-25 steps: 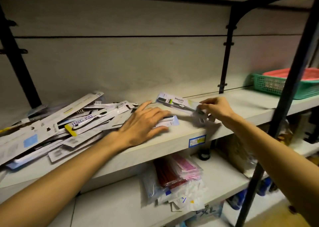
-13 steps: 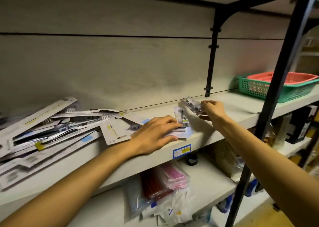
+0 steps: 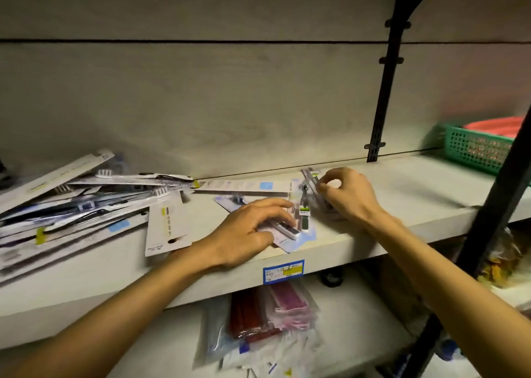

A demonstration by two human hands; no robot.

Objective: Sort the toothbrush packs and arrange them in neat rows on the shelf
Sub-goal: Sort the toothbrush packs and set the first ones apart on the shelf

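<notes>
Reaching across a pale wood-grain shelf [image 3: 402,193], a person works with two bare hands among flat toothbrush packs. The left hand [image 3: 247,231] lies palm down, fingers loosely spread and pressing on a white card-backed toothbrush pack [image 3: 301,234] that lies close to the shelf's front edge. Just to its right, the right hand [image 3: 344,196] pinches a clear blister toothbrush pack [image 3: 311,181] between thumb and curled fingertips; this pack is tilted, its lower end just beside the first pack. To the left sprawls a messy heap of long white toothbrush packs [image 3: 80,205], overlapping at many angles. A blue-and-yellow price label [image 3: 283,271] sits on the shelf's front lip. Far right, a green plastic mesh basket [image 3: 471,150] holds something red. On the lower shelf [image 3: 353,308] lie clear bags of red and pink items [image 3: 267,311].
</notes>
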